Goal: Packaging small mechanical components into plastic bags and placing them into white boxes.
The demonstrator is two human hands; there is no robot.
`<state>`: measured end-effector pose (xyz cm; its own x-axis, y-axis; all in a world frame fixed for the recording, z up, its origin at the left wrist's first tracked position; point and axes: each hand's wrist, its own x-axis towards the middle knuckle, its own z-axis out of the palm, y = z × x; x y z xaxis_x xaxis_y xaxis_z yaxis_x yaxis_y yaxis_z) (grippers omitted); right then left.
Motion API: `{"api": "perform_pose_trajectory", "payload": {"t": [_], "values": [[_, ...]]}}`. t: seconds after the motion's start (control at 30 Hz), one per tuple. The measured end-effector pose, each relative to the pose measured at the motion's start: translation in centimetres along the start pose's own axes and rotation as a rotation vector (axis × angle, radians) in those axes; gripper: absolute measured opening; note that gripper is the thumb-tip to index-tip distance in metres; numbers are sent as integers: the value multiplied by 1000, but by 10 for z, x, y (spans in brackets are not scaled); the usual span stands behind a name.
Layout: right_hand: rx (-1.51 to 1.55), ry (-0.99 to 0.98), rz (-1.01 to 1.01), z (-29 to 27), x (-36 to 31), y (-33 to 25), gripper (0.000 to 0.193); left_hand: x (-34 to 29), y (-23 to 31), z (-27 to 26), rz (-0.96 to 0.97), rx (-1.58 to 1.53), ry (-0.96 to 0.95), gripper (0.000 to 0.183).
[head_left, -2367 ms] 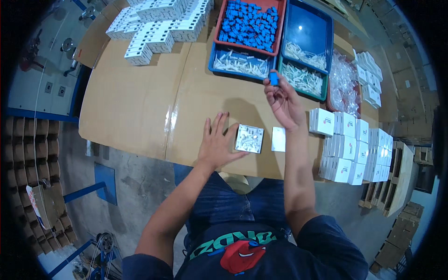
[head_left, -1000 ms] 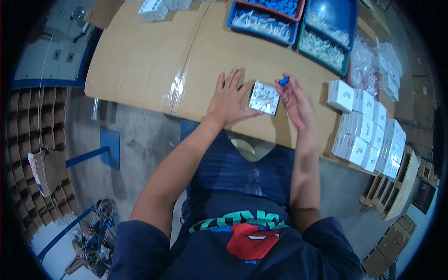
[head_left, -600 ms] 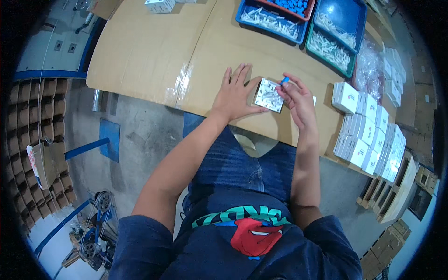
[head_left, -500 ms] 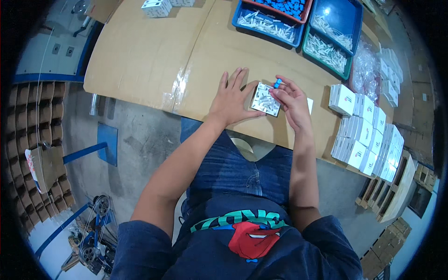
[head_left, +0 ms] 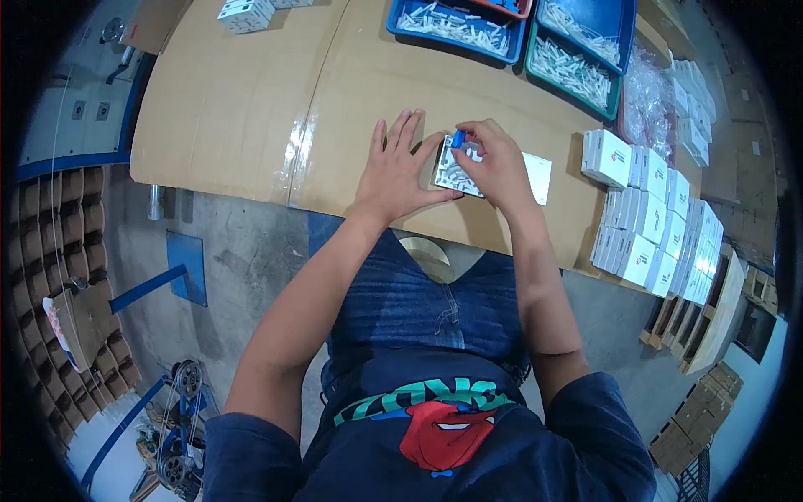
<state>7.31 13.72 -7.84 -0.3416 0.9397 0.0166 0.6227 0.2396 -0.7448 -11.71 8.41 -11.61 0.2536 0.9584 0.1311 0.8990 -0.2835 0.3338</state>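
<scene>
A small white open box (head_left: 456, 177) lies on the cardboard-covered table, with several white and grey pieces inside. My left hand (head_left: 395, 174) rests at its left side, fingers spread, with the thumb and forefinger against the box's edges. Between the thumb and fingertips of my right hand (head_left: 499, 167) is a small blue plastic piece (head_left: 458, 139), held at the box's far edge. I cannot tell whether the piece touches the box. My right hand hides the box's right part. A flat white panel (head_left: 539, 177) lies just right of that hand.
Blue trays (head_left: 456, 33) and a green tray (head_left: 573, 79) of white plastic pieces stand at the far right, near clear plastic bags (head_left: 646, 96). Stacked white boxes (head_left: 644, 222) line the right table edge. More white boxes (head_left: 245, 15) stand far left.
My right hand has moved the blue piece from above the box's right side to its far edge. The view has shifted, and more of the white panel shows.
</scene>
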Motion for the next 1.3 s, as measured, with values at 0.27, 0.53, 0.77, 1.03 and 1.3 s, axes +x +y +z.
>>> {"api": "perform_pose_trajectory", "payload": {"t": [0.27,0.53,0.77,1.03,1.3], "values": [[-245,-5,-134,6,1,-1,30,-2,0,-1,-9,-11,-27,100],[-260,-4,-114,13,-1,-1,29,-1,-1,2,-13,-20,-34,100],[-275,23,-59,18,-4,1,30,-1,0,1,-6,-41,7,99],[-313,28,-29,21,-11,-2,44,-2,-2,2,-2,-14,-9,98],[-660,58,-174,27,-43,-13,51,-1,-3,4,7,93,-25,92]]}}
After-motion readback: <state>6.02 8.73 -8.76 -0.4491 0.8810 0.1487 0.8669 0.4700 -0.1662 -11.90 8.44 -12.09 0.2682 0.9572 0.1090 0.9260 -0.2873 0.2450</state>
